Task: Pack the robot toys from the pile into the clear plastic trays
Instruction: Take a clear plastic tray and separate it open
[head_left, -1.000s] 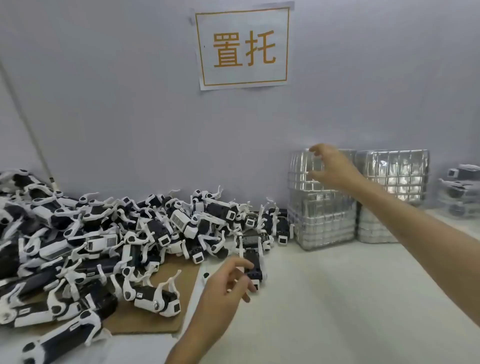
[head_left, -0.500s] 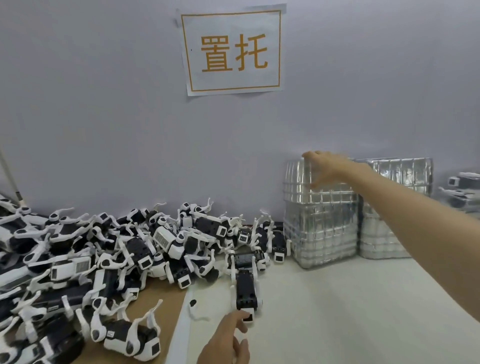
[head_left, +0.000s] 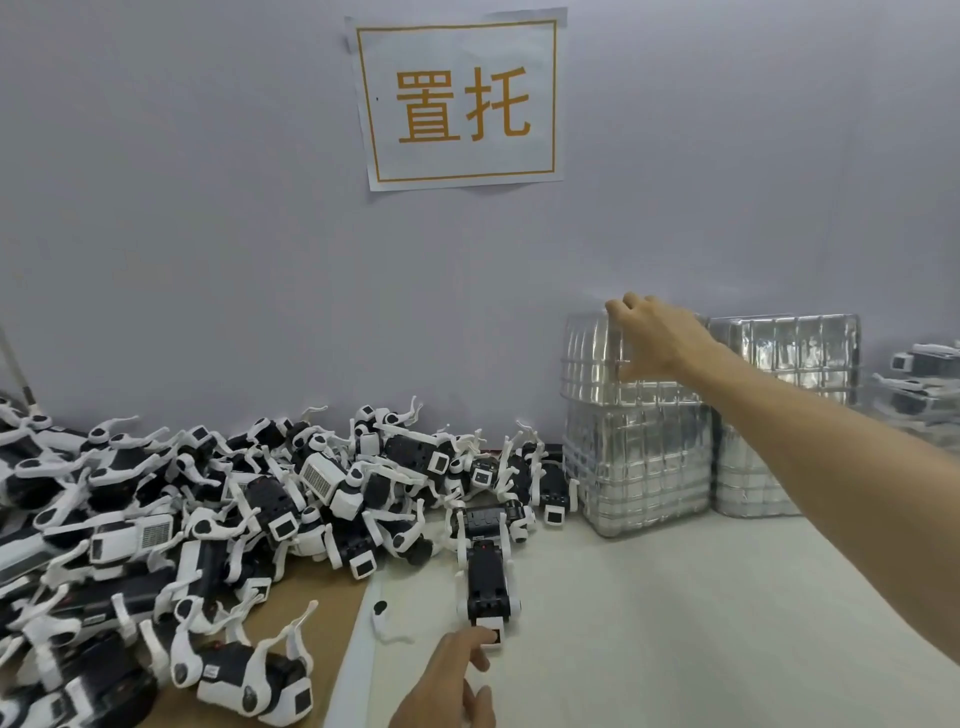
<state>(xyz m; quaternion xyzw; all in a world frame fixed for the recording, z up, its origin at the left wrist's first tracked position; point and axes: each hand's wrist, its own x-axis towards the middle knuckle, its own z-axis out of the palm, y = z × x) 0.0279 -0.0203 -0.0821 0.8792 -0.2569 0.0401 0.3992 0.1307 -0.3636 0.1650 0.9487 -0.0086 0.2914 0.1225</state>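
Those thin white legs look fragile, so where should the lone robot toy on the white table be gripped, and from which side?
Probably pinch the lone robot toy across its black body, between front and rear legs, from above. It lies lengthwise, head toward the left hand, both flanks free.

Black-and-white robot toys, clear trays

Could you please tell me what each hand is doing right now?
Left hand: touches a toy; grip cannot be told.
Right hand: grips the top tray.

Black-and-white robot toys heaped left of clear trays in two stacks
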